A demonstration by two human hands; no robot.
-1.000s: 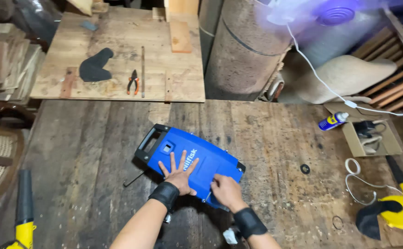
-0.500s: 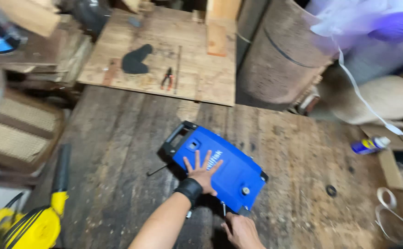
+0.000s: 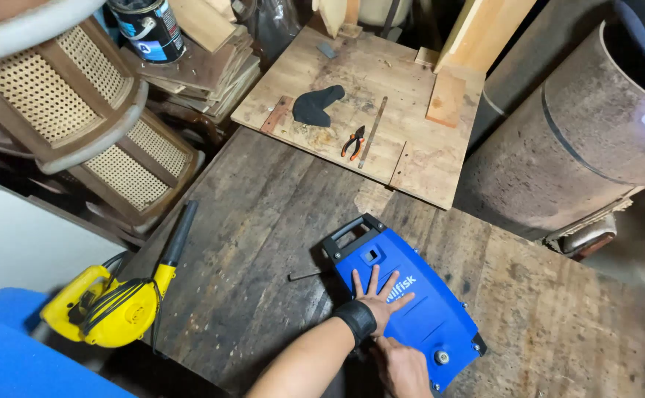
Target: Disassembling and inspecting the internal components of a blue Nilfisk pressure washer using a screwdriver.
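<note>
A blue plastic machine housing (image 3: pixel 418 309) with a black handle lies flat on the dark wooden table (image 3: pixel 263 221). My left hand (image 3: pixel 378 295), with a black wrist band, presses flat on its top, fingers spread. My right hand (image 3: pixel 405 366) rests at the housing's near edge, beside a round silver fitting (image 3: pixel 441 357); its fingers are partly hidden, so what it grips is unclear. A thin dark rod (image 3: pixel 304 276) lies on the table just left of the housing.
A yellow electric blower (image 3: pixel 116 302) sits at the table's left edge. Beyond the table, a plywood board (image 3: pixel 411 147) carries orange-handled pliers (image 3: pixel 353 141), a file and a black rag (image 3: pixel 317 105). Cane chairs (image 3: pixel 79 110) are stacked at left, a large rusty drum (image 3: pixel 580 133) at right.
The view has swung left and down, bringing the blower and cane chairs into sight. My left hand stays flat on the blue housing; my right hand stays at its near edge.
</note>
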